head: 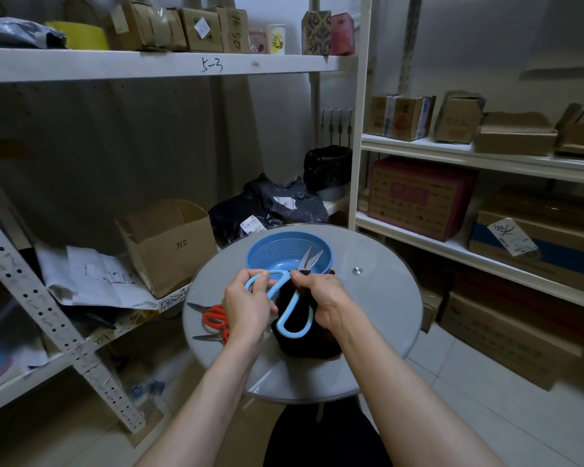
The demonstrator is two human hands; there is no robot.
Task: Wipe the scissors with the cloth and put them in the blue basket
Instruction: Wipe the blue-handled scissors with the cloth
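Blue-handled scissors point(292, 306) are held above the round glass table point(378, 315), blades pointing up over the blue basket point(277, 254). My left hand point(246, 306) grips the upper handle loop. My right hand point(321, 298) pinches a dark cloth point(304, 345) around the scissors near the pivot, and the cloth hangs down to the table beneath the lower loop. The basket's inside shows nothing but its blue bottom. Two red-handled scissors point(213, 316) lie on the table's left side, partly hidden by my left wrist.
White shelving surrounds the table: an open cardboard box point(169, 244) and papers on the left shelf, black bags point(270, 207) behind the basket, stacked boxes point(418, 197) on the right. A metal stud point(357, 271) sits in the glass.
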